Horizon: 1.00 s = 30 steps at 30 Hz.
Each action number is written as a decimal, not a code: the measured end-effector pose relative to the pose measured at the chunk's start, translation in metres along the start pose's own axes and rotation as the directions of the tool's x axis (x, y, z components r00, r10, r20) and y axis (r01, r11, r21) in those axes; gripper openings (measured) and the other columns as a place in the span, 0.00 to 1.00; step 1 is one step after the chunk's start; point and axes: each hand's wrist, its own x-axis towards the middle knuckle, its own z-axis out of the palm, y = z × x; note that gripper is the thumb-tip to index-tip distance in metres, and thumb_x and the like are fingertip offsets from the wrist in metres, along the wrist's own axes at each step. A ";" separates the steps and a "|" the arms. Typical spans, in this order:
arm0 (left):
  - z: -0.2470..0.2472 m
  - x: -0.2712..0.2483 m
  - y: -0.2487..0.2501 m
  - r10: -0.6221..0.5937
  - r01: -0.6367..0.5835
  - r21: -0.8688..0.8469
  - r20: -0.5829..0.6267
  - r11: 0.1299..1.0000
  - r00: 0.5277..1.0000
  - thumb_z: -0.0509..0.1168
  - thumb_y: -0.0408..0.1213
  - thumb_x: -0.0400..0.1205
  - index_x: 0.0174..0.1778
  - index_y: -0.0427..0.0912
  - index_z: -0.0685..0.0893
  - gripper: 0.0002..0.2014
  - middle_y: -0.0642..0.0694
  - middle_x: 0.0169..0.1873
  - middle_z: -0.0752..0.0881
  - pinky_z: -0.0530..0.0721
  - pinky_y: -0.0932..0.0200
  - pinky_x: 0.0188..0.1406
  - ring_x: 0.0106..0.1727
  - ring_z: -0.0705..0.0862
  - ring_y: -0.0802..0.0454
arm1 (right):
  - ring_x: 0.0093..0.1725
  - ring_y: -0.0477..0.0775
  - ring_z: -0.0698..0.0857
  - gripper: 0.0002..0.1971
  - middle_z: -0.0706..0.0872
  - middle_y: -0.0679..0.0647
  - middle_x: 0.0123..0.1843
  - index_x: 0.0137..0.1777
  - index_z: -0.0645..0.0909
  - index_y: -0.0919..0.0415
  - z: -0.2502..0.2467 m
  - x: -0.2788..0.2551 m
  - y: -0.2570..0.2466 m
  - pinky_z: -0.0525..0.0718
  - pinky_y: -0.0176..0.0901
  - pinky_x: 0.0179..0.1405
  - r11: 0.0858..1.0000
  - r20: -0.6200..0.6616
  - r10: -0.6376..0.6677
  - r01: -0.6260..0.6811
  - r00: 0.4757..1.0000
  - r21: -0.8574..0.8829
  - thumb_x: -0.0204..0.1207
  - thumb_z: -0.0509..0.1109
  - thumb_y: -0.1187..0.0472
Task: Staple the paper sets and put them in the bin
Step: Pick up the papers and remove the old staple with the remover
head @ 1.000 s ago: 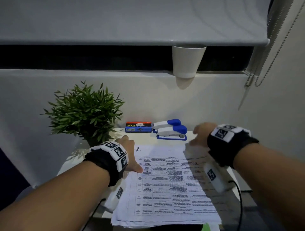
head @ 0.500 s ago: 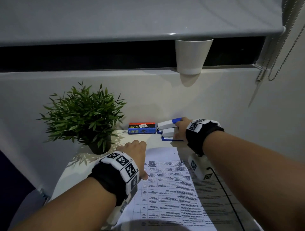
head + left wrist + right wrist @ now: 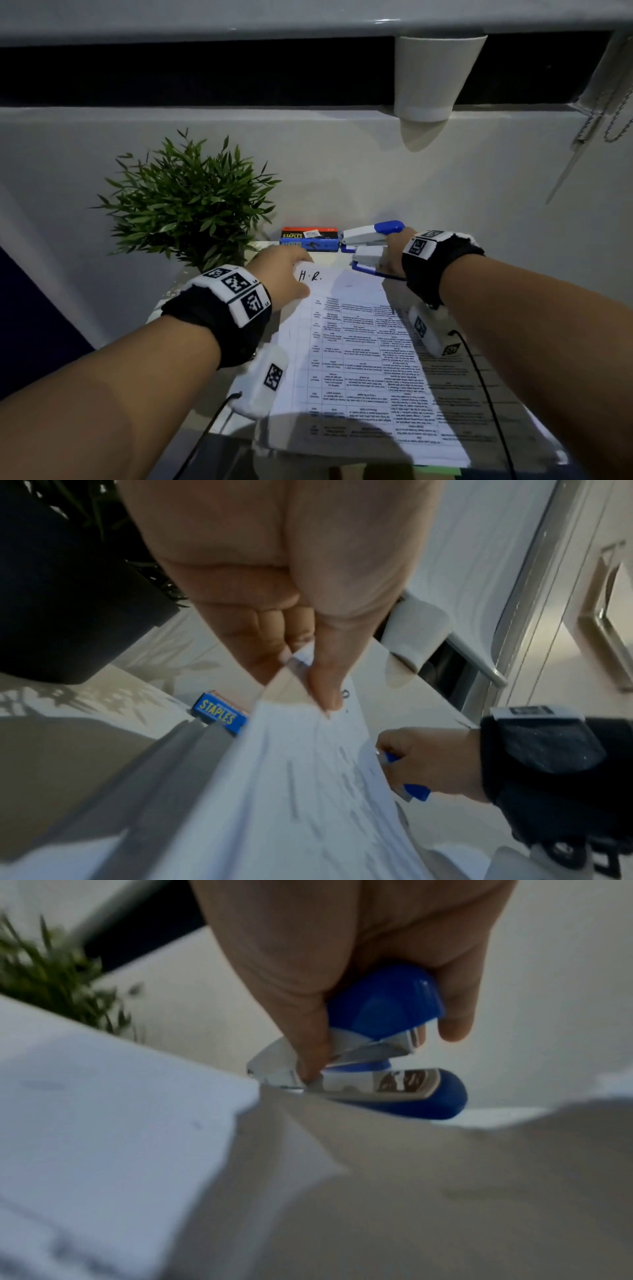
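Observation:
A stack of printed paper sets (image 3: 359, 359) lies on the small white table (image 3: 329, 253), its top sheet marked "H.R.". My left hand (image 3: 301, 263) pinches the top left corner of the upper sheets. In the left wrist view, thumb and fingers of that left hand (image 3: 308, 669) hold the paper (image 3: 291, 791) lifted off the stack. My right hand (image 3: 390, 260) grips the nearer blue and white stapler (image 3: 368, 262) just beyond the paper's top right corner. The right wrist view shows this right hand (image 3: 377, 1031) with thumb and fingers round the stapler (image 3: 383, 1001), close to the paper (image 3: 103, 1110).
A second blue and white stapler (image 3: 373, 233) and a blue box of staples (image 3: 308, 236) lie at the table's far edge by the wall. A potted plant (image 3: 188, 205) stands at the far left. A white cup-shaped holder (image 3: 435, 75) hangs on the rail above.
My right hand reached from the paper's top right corner to the nearer stapler and took hold of it. My left hand slid up the paper's left edge and pinched the top corner.

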 end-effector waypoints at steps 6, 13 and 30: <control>-0.004 -0.003 0.007 -0.073 -0.001 -0.512 -0.125 0.859 0.989 0.75 0.25 0.71 0.37 0.49 0.80 0.14 0.47 0.38 0.88 0.87 0.50 0.50 0.41 0.87 0.50 | 0.42 0.61 0.77 0.15 0.78 0.60 0.44 0.45 0.72 0.61 -0.052 -0.024 0.012 0.73 0.45 0.39 0.918 -0.199 0.125 -0.037 0.972 0.395 0.75 0.70 0.50; 0.004 -0.010 0.013 -0.172 0.011 -0.661 -0.180 0.750 0.969 0.64 0.29 0.79 0.46 0.48 0.83 0.08 0.46 0.47 0.89 0.85 0.41 0.56 0.50 0.88 0.44 | 0.44 0.61 0.84 0.15 0.82 0.58 0.46 0.52 0.75 0.52 -0.073 -0.082 0.046 0.87 0.58 0.46 0.481 -0.107 0.173 0.011 0.979 0.877 0.70 0.76 0.60; 0.011 -0.044 0.025 -0.320 -0.018 -0.872 -0.198 0.490 0.926 0.59 0.30 0.83 0.55 0.44 0.80 0.09 0.40 0.50 0.89 0.84 0.37 0.56 0.51 0.88 0.41 | 0.27 0.60 0.87 0.10 0.88 0.60 0.33 0.44 0.83 0.62 0.012 -0.175 0.128 0.88 0.52 0.30 -0.524 0.281 0.213 -0.133 0.936 0.841 0.68 0.70 0.56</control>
